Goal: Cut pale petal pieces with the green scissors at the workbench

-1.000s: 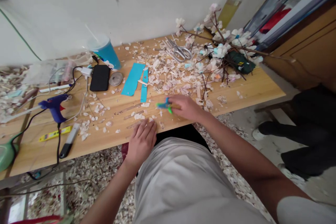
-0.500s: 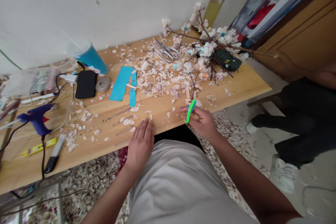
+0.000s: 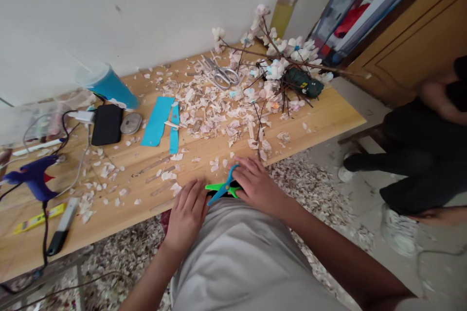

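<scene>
My right hand [image 3: 260, 188] is at the front edge of the table, gripping a pair of small scissors [image 3: 225, 188] with one green half and one blue half. The scissors' blades are spread apart and point left. Flat on the table edge lies my left hand [image 3: 187, 211], its fingers stretched out and holding nothing, close to the blade tips. Beyond the hands, a blue strip [image 3: 174, 135] and a wider blue sheet [image 3: 157, 121] lie among pale petal-like scraps [image 3: 215, 121].
Metal scissors [image 3: 225, 77] lie on the scraps beside a flowering branch [image 3: 280, 51]. Leftward are a phone [image 3: 107, 125], a round tin [image 3: 131, 123], a blue cup [image 3: 115, 88], a glue gun [image 3: 34, 177] and a utility knife [image 3: 63, 226]. Another person [image 3: 419, 141] sits at right.
My right hand has moved left and down, toward my left hand. The scissors have turned from upright to pointing left, and their blades have opened. The view has shifted slightly right.
</scene>
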`<state>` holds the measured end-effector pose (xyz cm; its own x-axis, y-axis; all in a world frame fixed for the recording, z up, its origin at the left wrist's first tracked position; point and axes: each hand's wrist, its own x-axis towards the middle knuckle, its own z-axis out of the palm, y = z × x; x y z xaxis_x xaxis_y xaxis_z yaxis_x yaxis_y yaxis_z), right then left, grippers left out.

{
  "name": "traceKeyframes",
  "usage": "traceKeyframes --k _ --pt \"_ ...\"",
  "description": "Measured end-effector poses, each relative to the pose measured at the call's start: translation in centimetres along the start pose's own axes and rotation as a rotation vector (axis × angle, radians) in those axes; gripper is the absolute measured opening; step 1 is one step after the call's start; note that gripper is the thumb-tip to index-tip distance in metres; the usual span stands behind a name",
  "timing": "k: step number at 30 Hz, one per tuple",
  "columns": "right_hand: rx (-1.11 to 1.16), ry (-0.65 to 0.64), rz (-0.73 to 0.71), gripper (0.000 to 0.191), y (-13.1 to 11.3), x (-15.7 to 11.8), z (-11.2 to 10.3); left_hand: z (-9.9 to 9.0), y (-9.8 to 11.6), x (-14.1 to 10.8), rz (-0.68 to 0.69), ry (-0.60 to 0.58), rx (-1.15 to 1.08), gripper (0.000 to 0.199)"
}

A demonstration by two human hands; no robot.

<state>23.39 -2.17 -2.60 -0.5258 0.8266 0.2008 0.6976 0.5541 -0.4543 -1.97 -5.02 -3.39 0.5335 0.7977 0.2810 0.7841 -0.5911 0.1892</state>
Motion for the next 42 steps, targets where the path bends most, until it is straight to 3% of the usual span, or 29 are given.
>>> traceKeyframes --k 4,8,17,22,28,30,36,42 --pt "-0.076 -0.031 -0.003 0.040 -1.5 0.3 1.5 0.5 -1.1 -1.8 0.060 -0.055 -0.020 0.042" --pt "-0.058 -0.037 -0.011 0.039 -1.9 -0.3 2.1 0.9 -1.8 -2.4 0.045 -0.010 -0.106 0.050" --pt "-0.022 -0.055 -0.012 0.039 -2.0 -0.7 1.8 1.3 -1.0 -3.9 -0.050 0.166 0.005 0.052" --pt "0.017 -0.095 -0.079 0.037 -3.0 -0.8 2.1 1.6 -0.4 -4.2 -0.093 0.126 0.119 0.053" --pt "0.119 -0.139 -0.195 0.034 -4.1 1.1 2.7 1.4 -0.4 -3.6 -0.120 0.121 0.144 0.048" --pt "0.169 -0.097 -0.155 0.033 -3.9 1.2 2.5 1.3 -0.4 -3.3 -0.115 0.127 0.120 0.050" --pt "0.283 0.193 0.129 0.041 -2.5 -1.3 1.4 2.0 0.3 -1.9 -0.017 0.090 0.037 0.060" --pt "0.334 0.195 0.153 0.043 -2.9 -2.6 2.6 2.8 0.1 -1.9 -0.017 0.050 -0.030 0.062"
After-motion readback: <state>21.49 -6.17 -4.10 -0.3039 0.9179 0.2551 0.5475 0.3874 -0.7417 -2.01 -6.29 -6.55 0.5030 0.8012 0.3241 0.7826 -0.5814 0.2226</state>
